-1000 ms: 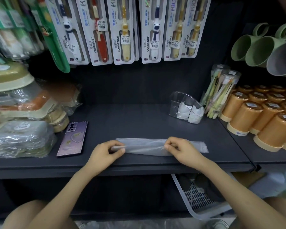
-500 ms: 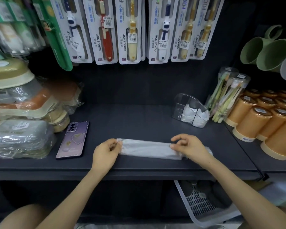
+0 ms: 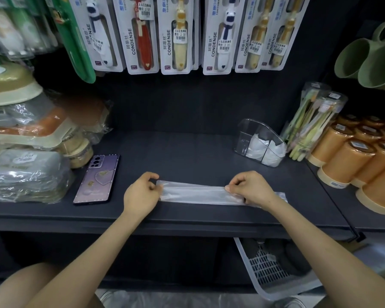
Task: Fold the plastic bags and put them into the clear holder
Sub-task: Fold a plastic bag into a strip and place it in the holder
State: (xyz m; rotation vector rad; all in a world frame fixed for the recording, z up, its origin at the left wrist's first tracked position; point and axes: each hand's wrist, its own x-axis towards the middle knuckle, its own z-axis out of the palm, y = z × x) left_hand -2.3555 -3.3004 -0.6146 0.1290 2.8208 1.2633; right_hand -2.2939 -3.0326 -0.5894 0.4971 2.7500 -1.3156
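Observation:
A translucent plastic bag (image 3: 193,193), folded into a long narrow strip, lies flat near the front edge of the dark shelf (image 3: 187,152). My left hand (image 3: 140,193) pinches the strip's left end. My right hand (image 3: 250,187) pinches the strip toward its right end, and a short piece of bag sticks out past my wrist. The clear holder (image 3: 247,138) stands at the back right of the shelf with two folded white bags (image 3: 265,151) in its front part.
A purple phone (image 3: 97,177) lies left of my left hand. Wrapped goods are stacked at the far left. Orange cups (image 3: 351,161) and a clear tube of toothbrushes (image 3: 309,121) crowd the right. Packaged toothbrushes hang above. A white basket (image 3: 267,270) sits below the shelf.
The strip has been folded over lengthwise and is now narrower. Both hands have shifted a little and now pinch its upper edge.

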